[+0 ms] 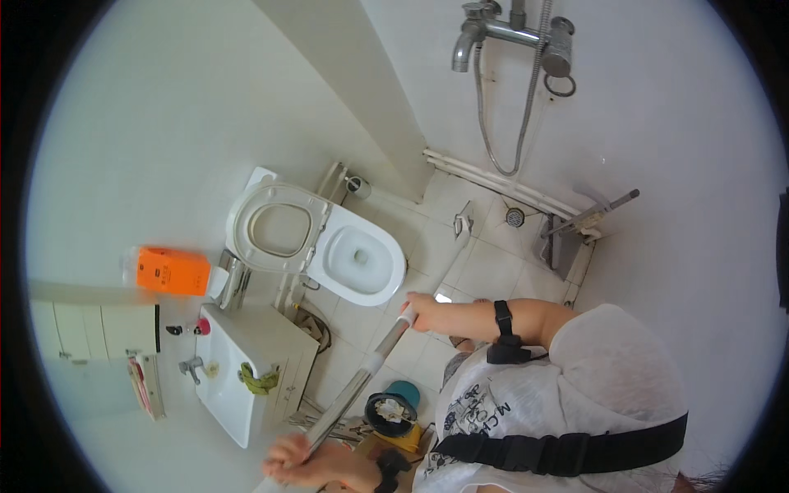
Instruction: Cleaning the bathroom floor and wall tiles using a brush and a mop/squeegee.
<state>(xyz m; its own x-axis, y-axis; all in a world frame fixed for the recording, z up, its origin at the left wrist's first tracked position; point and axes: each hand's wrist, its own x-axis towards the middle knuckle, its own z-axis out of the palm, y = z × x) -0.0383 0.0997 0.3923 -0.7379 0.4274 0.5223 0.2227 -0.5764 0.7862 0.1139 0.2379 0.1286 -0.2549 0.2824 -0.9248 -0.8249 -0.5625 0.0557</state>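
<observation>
My right hand (420, 312) grips the middle of a long metal and white plastic pole (382, 345). My left hand (293, 461) is closed around the pole near its upper end, at the bottom of the view. Past my right hand, the thinner white rod runs down to a narrow cleaning head (463, 225) at the tiled floor (489, 268). That head appears small and its exact kind cannot be told. A white toilet (363, 286) with its lid and seat raised stands left of the rod. Black straps are on both my arms.
A washbasin (225, 394) holds a green cloth (259, 379) on its rim. Below are a black bin (373, 414) and cardboard. A floor drain (515, 216), grey dustpan (564, 252), wall pipes (493, 180) and a shower tap (511, 32) are at right. An orange tissue pack (174, 271) hangs left.
</observation>
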